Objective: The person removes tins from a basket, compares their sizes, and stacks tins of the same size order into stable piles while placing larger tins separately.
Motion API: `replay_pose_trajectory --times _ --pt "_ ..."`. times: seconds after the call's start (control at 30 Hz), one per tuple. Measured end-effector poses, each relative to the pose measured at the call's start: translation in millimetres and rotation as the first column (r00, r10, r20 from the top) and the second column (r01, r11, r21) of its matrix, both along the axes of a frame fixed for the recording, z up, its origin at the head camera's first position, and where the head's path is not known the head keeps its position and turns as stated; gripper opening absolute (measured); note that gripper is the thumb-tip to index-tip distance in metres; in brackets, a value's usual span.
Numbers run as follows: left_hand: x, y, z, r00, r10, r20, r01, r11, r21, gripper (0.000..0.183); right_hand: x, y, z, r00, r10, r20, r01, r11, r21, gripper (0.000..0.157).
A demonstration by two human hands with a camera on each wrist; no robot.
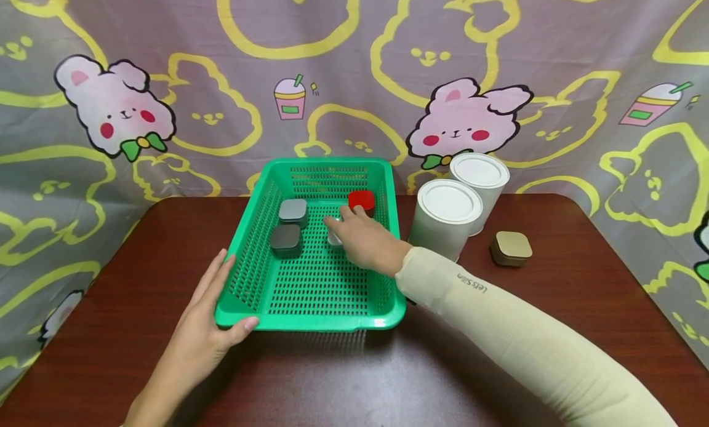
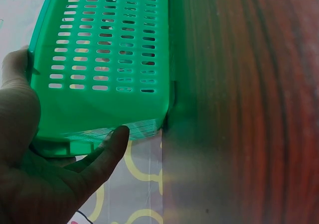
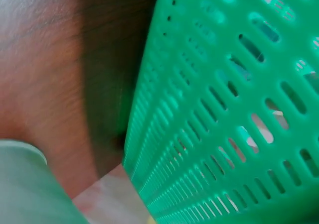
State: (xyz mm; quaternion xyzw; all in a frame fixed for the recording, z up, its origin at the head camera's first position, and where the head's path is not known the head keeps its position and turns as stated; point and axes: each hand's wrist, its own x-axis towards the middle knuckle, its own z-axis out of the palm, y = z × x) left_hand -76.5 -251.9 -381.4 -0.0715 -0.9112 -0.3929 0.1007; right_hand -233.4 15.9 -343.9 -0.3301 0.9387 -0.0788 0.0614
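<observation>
A green plastic basket (image 1: 312, 322) with slotted walls stands on the table. My left hand (image 1: 207, 319) grips its near left corner, thumb at the front rim and fingers along the left side; the left wrist view shows this hand (image 2: 55, 169) at the corner too. Inside the basket, my right hand (image 1: 365, 237) holds a small silver tin (image 1: 335, 238), mostly hidden beneath the fingers. A red tin (image 1: 361, 200) lies just beyond those fingers. On the basket's left side sit a light grey tin (image 1: 293, 210) and a dark grey tin (image 1: 286, 239).
Two tall white-lidded cans (image 1: 450, 200) stand close to the basket's right side, one behind the other. Right of them, a gold tin (image 1: 511, 247) rests on the brown table (image 1: 559, 261). A patterned curtain (image 1: 343, 58) hangs behind the table.
</observation>
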Motion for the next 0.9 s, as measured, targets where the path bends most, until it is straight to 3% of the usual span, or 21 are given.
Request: replay_pose_trajectory --times 0.47,0.9 --pt "0.6 2 -1.6 1.0 0.0 -0.004 0.0 1.0 0.001 0.106 -2.3 4 2.5 1.0 0.008 -0.017 -0.012 0.969 -0.248 0.064" --pt "0.2 2 -2.3 1.0 -0.006 -0.015 0.006 1.0 0.005 0.106 10.2 13 18.8 0.993 -0.036 0.108 0.08 0.897 -0.435 0.064"
